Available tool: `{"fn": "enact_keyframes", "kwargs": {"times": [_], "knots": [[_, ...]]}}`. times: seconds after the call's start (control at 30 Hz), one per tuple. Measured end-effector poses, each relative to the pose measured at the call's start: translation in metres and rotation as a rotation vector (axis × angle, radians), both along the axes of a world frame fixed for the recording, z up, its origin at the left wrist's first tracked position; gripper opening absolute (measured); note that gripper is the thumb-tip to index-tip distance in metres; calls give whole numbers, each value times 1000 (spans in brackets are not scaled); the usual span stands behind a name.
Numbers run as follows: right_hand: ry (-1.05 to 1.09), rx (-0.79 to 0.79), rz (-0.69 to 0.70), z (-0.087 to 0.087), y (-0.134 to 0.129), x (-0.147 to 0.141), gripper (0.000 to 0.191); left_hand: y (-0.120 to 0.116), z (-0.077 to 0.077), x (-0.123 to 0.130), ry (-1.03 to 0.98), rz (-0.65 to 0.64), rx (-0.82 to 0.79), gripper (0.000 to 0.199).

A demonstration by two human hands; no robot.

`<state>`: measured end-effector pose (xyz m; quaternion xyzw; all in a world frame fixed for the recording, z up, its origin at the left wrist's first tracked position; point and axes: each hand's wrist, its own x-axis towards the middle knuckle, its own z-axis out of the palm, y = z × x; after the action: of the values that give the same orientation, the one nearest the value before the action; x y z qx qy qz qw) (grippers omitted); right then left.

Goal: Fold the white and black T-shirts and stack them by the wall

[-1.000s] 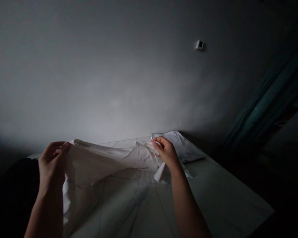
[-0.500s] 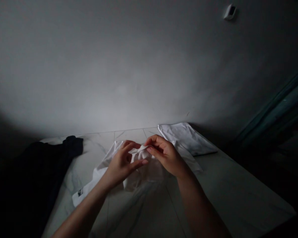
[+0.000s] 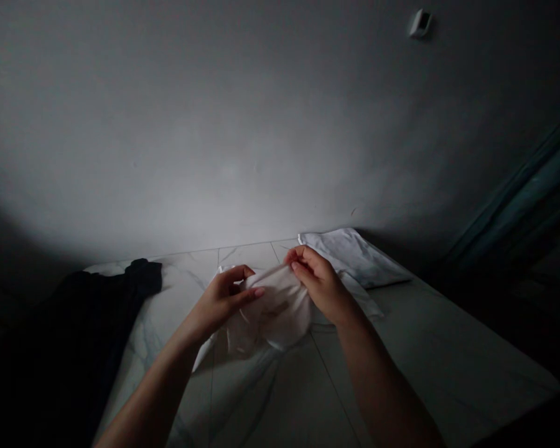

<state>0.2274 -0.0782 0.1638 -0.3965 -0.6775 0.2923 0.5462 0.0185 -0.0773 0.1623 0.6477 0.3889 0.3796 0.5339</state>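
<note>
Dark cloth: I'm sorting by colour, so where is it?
In the head view, the dark cloth lies left of the left hand, on the marbled table.

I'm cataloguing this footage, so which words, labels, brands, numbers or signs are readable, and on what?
None can be read.
Wall fixture: too small and dim to make out any marking.
White cloth in the right hand: darker smudges, no legible letters.
Dark cloth: too dark to tell.
</note>
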Motion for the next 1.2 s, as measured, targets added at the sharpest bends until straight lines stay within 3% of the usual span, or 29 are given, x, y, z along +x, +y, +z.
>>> {"fn": "enact_keyframes", "kwargs": {"times": [0.1,0.3,0.57,0.73,0.9,1.07,1.13,1.2], "knots": [[25,-70,49,0,1,0,12,1,-1,0,-34,22,-17,39],[-134,-192,229,1,-8,1,28,0,0,0,-61,56,17,32],[-114,2,189,-3,-7,-14,9,-5,4,1,-32,53,67,30],[-129,-37,166,-6,-4,-17,14,-4,4,1,-107,111,159,29],[-197,-81,46,-4,-3,-8,16,-4,6,2,-295,226,252,24],[-430,-163,259,-4,-16,-16,51,-3,4,0,-435,325,289,29],[-429,-150,291,-6,-20,-27,45,-5,4,0,-461,322,298,29],[-361,-118,242,-9,-22,-38,26,-6,5,-2,-444,300,322,28]]}}
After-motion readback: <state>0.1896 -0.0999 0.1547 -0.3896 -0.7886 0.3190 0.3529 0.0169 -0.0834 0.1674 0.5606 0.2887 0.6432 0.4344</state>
